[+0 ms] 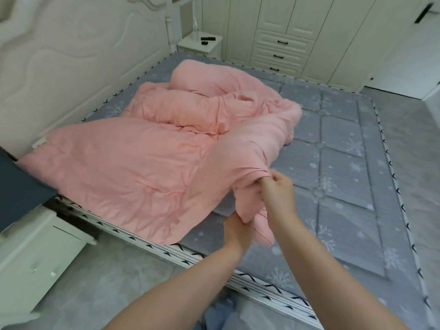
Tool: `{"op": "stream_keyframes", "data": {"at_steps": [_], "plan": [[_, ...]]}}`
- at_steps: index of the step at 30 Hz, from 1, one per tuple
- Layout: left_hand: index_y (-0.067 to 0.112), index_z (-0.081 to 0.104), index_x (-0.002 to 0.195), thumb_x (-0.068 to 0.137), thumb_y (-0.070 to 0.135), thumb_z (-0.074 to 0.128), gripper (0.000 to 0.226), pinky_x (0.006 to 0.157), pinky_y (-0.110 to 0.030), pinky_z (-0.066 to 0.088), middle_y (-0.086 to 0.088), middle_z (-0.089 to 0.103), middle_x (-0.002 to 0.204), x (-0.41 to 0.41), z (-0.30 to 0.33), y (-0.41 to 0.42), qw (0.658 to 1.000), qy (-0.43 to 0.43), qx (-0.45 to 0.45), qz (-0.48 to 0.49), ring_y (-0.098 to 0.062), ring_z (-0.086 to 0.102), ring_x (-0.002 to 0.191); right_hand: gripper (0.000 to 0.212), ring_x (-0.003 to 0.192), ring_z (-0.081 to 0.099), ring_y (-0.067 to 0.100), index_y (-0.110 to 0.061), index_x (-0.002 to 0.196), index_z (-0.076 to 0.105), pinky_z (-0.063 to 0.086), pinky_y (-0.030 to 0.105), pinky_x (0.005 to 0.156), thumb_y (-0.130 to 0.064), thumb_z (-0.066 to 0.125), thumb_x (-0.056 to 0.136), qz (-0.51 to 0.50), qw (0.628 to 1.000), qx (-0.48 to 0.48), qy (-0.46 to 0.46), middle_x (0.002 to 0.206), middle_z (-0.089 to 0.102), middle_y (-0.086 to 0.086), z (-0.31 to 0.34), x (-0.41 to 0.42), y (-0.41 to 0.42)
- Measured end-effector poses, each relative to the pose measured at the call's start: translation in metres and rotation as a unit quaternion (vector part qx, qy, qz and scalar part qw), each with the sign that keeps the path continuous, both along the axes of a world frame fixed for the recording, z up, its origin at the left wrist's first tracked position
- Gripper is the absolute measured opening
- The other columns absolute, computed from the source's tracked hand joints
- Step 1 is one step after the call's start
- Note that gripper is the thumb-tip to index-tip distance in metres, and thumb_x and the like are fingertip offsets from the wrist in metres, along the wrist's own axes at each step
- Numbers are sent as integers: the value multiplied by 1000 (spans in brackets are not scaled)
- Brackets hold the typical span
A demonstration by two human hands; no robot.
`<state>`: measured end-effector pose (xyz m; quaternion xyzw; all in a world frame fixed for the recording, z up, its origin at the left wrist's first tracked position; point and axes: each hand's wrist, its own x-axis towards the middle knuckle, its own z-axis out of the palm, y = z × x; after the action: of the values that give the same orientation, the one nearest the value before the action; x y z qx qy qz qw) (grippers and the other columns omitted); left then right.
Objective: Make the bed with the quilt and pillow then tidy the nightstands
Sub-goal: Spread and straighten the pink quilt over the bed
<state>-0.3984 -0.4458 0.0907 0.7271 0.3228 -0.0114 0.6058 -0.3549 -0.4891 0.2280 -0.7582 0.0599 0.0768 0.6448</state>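
**Gathering the quilt at the bed's near edge**

A bedroom with a grey tiled floor (409,144) is surrounding the bed, and cream wardrobes (281,34) are standing beyond its far side. The bed's grey snowflake-patterned mattress (345,167) is lying bare toward the foot. The padded cream headboard (71,55) is rising at the head.

I am standing at the near side of the bed. The pink quilt (123,167) is lying rumpled across the head half of the mattress, bunched into rolls toward the far side, with one flat part hanging slightly over the near edge. My right hand (277,190) is pinching a gathered fold of the quilt, lifted off the mattress. My left hand (234,231) is reaching under the hanging bunch; its fingers are hidden by the cloth, so I cannot tell how it is gripping.

One nightstand (35,253) is sitting by the near side of the bed at the head, something dark blue (19,186) lying on it. Another nightstand (200,45) is standing at the far side, holding small black items (207,39) and a clear bottle (195,29).
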Motion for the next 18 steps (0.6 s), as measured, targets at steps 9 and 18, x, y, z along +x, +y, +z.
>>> {"op": "stream_keyframes", "data": {"at_steps": [9,18], "plan": [[19,68,93,87,12,66,9,89,-35,50,2,72,96,-26,34,-55,932,-67,-345,82,-17,66,93,23,104,63,18,-17,103,72,46,26,85,-17,64,82,-159,986,-57,6,106,71,0,-53,9,-125],[9,59,120,93,10,58,27,65,-28,56,-9,68,105,-32,60,-87,905,-76,-405,103,-17,65,89,66,105,63,37,-2,131,57,50,47,91,-51,58,87,63,823,357,437,126,62,20,-107,-11,-180]]}}
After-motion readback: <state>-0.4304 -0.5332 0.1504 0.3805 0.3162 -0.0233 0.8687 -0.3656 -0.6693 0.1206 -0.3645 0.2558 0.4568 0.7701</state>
